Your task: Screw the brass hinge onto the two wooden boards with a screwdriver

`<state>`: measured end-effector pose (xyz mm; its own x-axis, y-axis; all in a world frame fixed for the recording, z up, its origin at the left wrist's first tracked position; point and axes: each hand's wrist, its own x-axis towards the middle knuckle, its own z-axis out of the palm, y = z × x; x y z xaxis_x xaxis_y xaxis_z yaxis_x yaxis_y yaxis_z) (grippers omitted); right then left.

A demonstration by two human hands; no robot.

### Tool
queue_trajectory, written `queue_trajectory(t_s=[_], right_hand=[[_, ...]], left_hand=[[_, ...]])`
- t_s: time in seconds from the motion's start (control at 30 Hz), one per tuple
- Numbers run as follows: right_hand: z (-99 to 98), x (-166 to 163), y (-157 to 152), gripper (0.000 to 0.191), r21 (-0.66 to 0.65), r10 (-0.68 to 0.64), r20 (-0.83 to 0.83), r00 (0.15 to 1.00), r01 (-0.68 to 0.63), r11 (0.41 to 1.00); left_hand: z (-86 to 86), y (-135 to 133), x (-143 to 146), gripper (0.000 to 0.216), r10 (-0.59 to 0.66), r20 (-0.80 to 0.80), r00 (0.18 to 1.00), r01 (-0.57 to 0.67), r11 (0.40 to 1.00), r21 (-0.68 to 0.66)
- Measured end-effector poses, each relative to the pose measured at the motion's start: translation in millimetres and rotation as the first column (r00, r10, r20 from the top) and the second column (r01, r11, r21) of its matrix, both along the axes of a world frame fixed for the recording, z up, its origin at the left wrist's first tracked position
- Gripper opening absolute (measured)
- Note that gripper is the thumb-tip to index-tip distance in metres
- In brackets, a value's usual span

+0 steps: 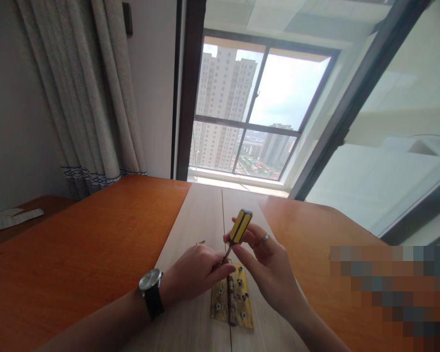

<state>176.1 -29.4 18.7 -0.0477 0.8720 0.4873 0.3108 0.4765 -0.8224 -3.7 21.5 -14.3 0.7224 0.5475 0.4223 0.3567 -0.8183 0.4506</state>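
My right hand (273,269) grips a screwdriver (241,227) by its yellow-and-black handle, thumb on one side and fingers on the other. The tool leans, with its metal shaft pointing down and left. Thumb and forefinger of my left hand (201,271) close around the lower shaft, so the tip is hidden. Beneath both hands a worn brass-coloured hinge (242,305) lies opened flat across the seam between two pale boards (179,239). Several cross-head screws sit in its leaves; its upper left part is covered by my left hand. A small thin dark item (201,242) shows just behind the left knuckles.
The boards rest on an orange-brown wooden table (106,234). Past its far edge is a window (249,107). A grey curtain (95,88) hangs at the left, with a pale strip (14,220) lying below it. The right foreground is pixelated.
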Motion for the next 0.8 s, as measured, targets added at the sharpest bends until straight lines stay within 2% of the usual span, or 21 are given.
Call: queue_trajectory(t_s=[0.07,0.17,0.33,0.43,0.5,0.6,0.8], right_hand=[[1.1,-0.6,-1.4,0.03,-0.002,0.044,-0.009,0.999,-0.044,0.999],[1.4,-2.4,-3.9,0.032,0.018,0.035,0.025,0.999,-0.036,0.999],[1.1,-6.0,-4.9,0.032,0.069,-0.059,0.089,0.994,0.053,0.996],[2.2,-5.8,-3.4,0.03,0.075,-0.137,0.1,0.985,0.13,0.989],[1.6,-3.8,-2.3,0.031,0.067,-0.144,0.084,0.986,0.138,0.988],[-1.4,-0.4,-1.4,0.03,0.038,-0.103,0.038,0.994,0.101,0.994],[-1.7,-2.3,-6.2,0.024,-0.008,0.07,0.028,0.997,-0.07,0.997]], left_hand=[[-0.1,0.0,0.1,0.04,0.01,-0.011,1.0,-0.01,0.999,0.036],[-1.5,0.9,0.5,0.043,0.023,-0.015,1.0,-0.021,0.997,0.08],[-3.7,2.5,0.6,0.04,0.007,-0.023,1.0,-0.005,0.998,0.065],[-3.8,2.6,0.7,0.036,0.024,-0.052,0.998,-0.018,0.994,0.111],[-3.5,2.2,0.8,0.033,0.03,-0.067,0.997,-0.021,0.99,0.136],[-3.5,1.8,0.6,0.034,0.029,-0.063,0.998,-0.022,0.993,0.118],[-7.1,3.2,0.3,0.043,0.026,-0.019,0.999,-0.025,0.997,0.069]])
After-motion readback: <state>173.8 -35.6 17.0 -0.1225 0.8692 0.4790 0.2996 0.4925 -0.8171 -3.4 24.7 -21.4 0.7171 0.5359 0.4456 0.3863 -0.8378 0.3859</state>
